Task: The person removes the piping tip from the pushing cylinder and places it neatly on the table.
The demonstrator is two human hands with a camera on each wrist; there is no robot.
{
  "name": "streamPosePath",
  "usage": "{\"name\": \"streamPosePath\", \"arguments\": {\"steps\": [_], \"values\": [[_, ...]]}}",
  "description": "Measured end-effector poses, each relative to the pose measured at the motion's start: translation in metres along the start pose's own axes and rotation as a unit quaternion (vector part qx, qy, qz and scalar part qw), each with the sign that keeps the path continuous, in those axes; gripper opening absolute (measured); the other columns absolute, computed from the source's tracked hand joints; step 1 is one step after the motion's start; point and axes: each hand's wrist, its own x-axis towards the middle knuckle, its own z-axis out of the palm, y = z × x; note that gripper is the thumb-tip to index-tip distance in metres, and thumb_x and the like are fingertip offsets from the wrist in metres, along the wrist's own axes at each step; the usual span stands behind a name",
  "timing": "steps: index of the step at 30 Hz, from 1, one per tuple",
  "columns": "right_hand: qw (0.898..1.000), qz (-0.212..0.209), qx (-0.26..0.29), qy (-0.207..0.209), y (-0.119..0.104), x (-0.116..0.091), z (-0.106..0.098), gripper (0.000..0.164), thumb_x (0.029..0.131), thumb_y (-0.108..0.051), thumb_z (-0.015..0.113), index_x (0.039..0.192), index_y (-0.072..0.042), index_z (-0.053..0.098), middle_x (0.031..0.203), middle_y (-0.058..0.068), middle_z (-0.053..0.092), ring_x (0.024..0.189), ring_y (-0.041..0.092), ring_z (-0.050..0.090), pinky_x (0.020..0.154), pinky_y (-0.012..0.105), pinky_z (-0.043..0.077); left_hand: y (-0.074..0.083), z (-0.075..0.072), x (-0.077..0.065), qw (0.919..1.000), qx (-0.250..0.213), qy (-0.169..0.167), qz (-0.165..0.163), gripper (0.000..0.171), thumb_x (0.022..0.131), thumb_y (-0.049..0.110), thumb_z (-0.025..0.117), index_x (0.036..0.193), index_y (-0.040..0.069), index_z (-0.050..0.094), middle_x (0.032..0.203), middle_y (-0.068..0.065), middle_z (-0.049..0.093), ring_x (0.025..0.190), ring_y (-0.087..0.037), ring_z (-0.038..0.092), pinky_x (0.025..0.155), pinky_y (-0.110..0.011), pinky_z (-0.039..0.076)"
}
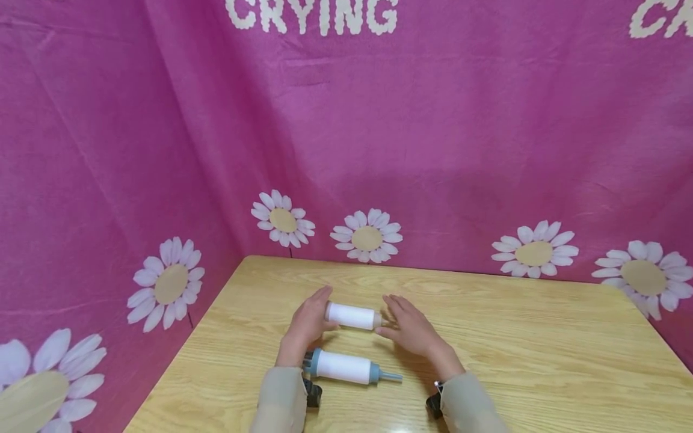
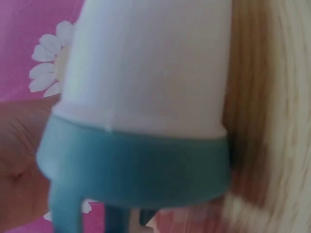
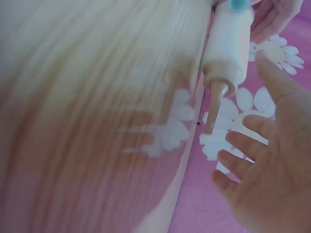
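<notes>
A white cylinder with beige ends (image 1: 351, 316) lies on its side on the table between both hands, a thin beige rod sticking out of its right end. My left hand (image 1: 310, 317) is right at its left end, fingers extended and thumb apart. At the rod end, my right hand (image 1: 414, 329) has its fingers spread; the right wrist view shows the bare palm beside the rod. Nearer me lies a second white cylinder with teal ends (image 1: 343, 367), with prongs on its left and a thin rod on its right. Its teal end (image 2: 141, 165) fills much of the left wrist view.
The wooden table (image 1: 541, 361) extends well to the right of the hands. A pink cloth (image 1: 433, 120) with daisies hangs behind it and along the left side. Dark wrist devices (image 1: 313, 394) sit at both sleeves.
</notes>
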Motion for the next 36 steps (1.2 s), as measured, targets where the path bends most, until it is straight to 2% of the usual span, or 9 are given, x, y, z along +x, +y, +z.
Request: {"name": "streamPosePath", "arguments": {"steps": [6,11,15,18,20,24,27,36], "values": [[1.000,0.001,-0.001,-0.022,-0.004,0.006,0.005,0.070,0.090,-0.036,0.069,0.146,-0.002,0.042,0.147,0.020,0.047,0.137,0.040,0.043,0.113,0.056,0.036,-0.005,0.003,0.002,0.9999,0.001,-0.010,-0.012,0.074,0.074,0.011,0.085,0.138,-0.002,0.050,0.139,-0.020,0.056,0.124,-0.036,0.057,0.107,-0.047,0.046],[0.999,-0.001,-0.001,-0.033,-0.006,0.008,0.007,0.059,0.091,-0.028,0.069,0.137,0.003,0.051,0.136,0.018,0.057,0.128,0.035,0.052,0.109,0.051,0.042,-0.006,0.003,0.003,0.9994,-0.007,-0.022,-0.025,0.064,0.078,0.010,0.081,0.134,-0.001,0.054,0.132,-0.019,0.061,0.119,-0.034,0.060,0.105,-0.047,0.048],[0.999,-0.034,-0.023,-0.021,-0.006,0.009,0.005,0.042,0.091,-0.021,0.069,0.123,0.004,0.061,0.116,0.014,0.065,0.107,0.027,0.061,0.095,0.045,0.051,-0.005,0.002,0.004,0.9992,-0.018,-0.023,-0.028,0.056,0.080,0.008,0.079,0.130,-0.002,0.057,0.127,-0.020,0.064,0.116,-0.034,0.062,0.103,-0.046,0.050],[0.997,-0.060,-0.047,-0.009,-0.005,0.011,0.003,0.029,0.091,-0.018,0.069,0.110,0.003,0.066,0.099,0.010,0.064,0.089,0.018,0.058,0.080,0.038,0.052,-0.006,0.003,0.004,0.9991,-0.022,-0.025,-0.024,0.052,0.081,0.007,0.078,0.128,-0.001,0.058,0.123,-0.019,0.066,0.112,-0.032,0.064,0.099,-0.045,0.052],[0.996,-0.068,-0.057,-0.005,-0.003,0.012,0.003,0.025,0.090,-0.017,0.069,0.107,0.002,0.067,0.095,0.008,0.063,0.084,0.015,0.055,0.076,0.034,0.050,-0.007,0.003,0.005,0.9992,-0.022,-0.028,-0.019,0.050,0.081,0.007,0.078,0.127,-0.001,0.058,0.120,-0.019,0.067,0.108,-0.031,0.065,0.095,-0.044,0.054],[0.996,-0.073,-0.059,-0.004,0.000,0.012,0.004,0.024,0.090,-0.017,0.069,0.106,0.001,0.067,0.094,0.006,0.063,0.085,0.014,0.055,0.077,0.034,0.051,-0.010,0.005,0.002,0.9986,-0.041,-0.031,-0.016,0.049,0.081,0.008,0.079,0.125,0.000,0.059,0.115,-0.019,0.069,0.101,-0.028,0.066,0.090,-0.043,0.055],[0.996,-0.075,-0.041,0.003,0.002,0.011,0.004,0.023,0.090,-0.016,0.069,0.106,0.001,0.067,0.096,0.007,0.065,0.087,0.016,0.058,0.079,0.035,0.053,-0.014,0.006,0.000,0.9977,-0.061,-0.028,-0.010,0.048,0.080,0.009,0.080,0.123,0.000,0.060,0.113,-0.017,0.069,0.098,-0.026,0.065,0.088,-0.042,0.055],[0.994,-0.065,0.071,0.045,0.007,0.006,0.001,0.026,0.090,-0.014,0.069,0.111,0.001,0.067,0.106,0.012,0.067,0.102,0.029,0.065,0.090,0.039,0.057,-0.016,-0.005,-0.002,0.9939,-0.108,-0.007,0.019,0.047,0.081,0.013,0.080,0.123,0.004,0.061,0.117,-0.012,0.070,0.104,-0.025,0.067,0.092,-0.041,0.056]]}}
